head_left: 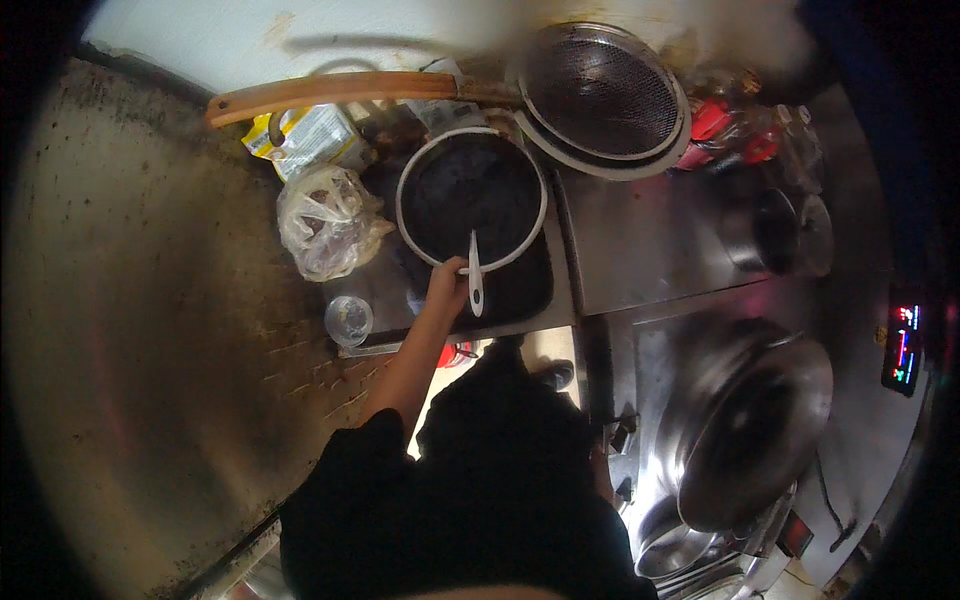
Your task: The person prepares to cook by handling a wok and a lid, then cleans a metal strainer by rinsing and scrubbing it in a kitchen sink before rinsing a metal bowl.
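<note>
A round pot with a white rim (543, 217) stands on a dark surface before me, dark inside. My left hand (451, 286) is at its near edge, fingers closed at the rim beside a utensil with a white handle (476, 289). This handle lies across the rim, its upper end over the dark inside of the pot. Just left of the pot sits a knotted clear plastic bag (328, 225) with contents I cannot make out. Only a strip of my right arm shows beside my dark clothing; the right hand is out of view.
Behind the pot lie a wooden handle (337, 89), a mesh strainer (600, 90) and a yellow-white packet (315, 139). A clear plastic cup (349, 321) stands at the left front corner. To the right are a metal pot (761, 229) and a large wok (757, 435). A stained wall (150, 300) bounds the left.
</note>
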Demonstrator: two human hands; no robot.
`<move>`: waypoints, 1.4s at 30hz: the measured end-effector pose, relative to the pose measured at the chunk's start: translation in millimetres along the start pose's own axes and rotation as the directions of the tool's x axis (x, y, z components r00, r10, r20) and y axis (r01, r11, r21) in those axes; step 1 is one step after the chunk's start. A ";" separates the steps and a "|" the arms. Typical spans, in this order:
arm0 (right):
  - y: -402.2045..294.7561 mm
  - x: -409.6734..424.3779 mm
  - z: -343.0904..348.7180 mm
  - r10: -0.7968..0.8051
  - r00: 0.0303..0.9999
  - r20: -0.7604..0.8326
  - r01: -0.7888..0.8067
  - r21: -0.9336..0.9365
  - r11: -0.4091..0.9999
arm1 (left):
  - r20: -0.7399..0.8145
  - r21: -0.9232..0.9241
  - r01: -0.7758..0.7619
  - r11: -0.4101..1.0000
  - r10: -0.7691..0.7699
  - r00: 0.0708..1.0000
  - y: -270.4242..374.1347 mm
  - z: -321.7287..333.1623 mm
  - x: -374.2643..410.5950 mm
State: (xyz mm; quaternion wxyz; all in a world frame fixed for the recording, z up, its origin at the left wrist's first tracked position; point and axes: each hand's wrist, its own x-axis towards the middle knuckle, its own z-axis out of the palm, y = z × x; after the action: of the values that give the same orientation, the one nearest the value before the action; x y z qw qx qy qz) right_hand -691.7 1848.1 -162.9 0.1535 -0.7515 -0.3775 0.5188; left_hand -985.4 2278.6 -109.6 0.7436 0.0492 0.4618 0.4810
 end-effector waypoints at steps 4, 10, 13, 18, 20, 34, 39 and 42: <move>-1.4 9.2 -5.8 -0.033 0.999 -0.030 0.037 0.147 0.988 | 0.008 0.239 -0.296 0.925 0.303 0.953 1.1 2.3 12.3; -2.4 7.4 -11.3 -0.034 0.997 -0.068 0.057 0.370 0.927 | 0.009 -0.088 -0.044 0.995 0.045 0.999 19.5 16.3 19.5; -59.4 12.5 -31.4 -0.012 1.000 0.003 0.011 0.102 0.995 | -0.013 0.275 -0.094 0.957 0.101 0.995 33.7 9.5 -26.7; -147.5 16.8 -57.2 0.003 0.998 0.067 -0.002 -0.019 1.000 | 0.080 0.964 -0.217 0.155 0.605 0.792 27.3 -22.2 -57.1; -166.5 28.0 -60.4 -0.052 0.998 0.030 0.055 -0.119 0.991 | 0.249 0.968 -0.207 -0.144 0.667 0.702 21.2 -26.2 -54.0; -156.4 13.3 -72.4 -0.152 0.963 -0.221 0.141 -0.067 0.988 | 0.456 0.615 -0.362 0.701 0.059 0.888 -72.2 174.7 -109.8; -146.3 -10.2 -69.5 0.068 0.951 -0.301 -0.032 0.124 0.992 | 0.822 0.509 -0.692 -0.513 0.051 0.567 -132.4 196.5 -13.1; -138.5 -20.7 -65.7 0.117 0.919 -0.377 -0.025 0.241 0.970 | 0.806 0.527 -0.624 -0.577 0.108 0.582 -168.8 220.9 20.0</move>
State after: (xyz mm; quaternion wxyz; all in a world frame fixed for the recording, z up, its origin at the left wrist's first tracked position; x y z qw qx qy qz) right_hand -693.0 1936.1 -35.8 0.2928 -0.8295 -0.2488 0.4052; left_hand -708.0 2285.9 -84.1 0.1521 0.8769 0.4288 0.1554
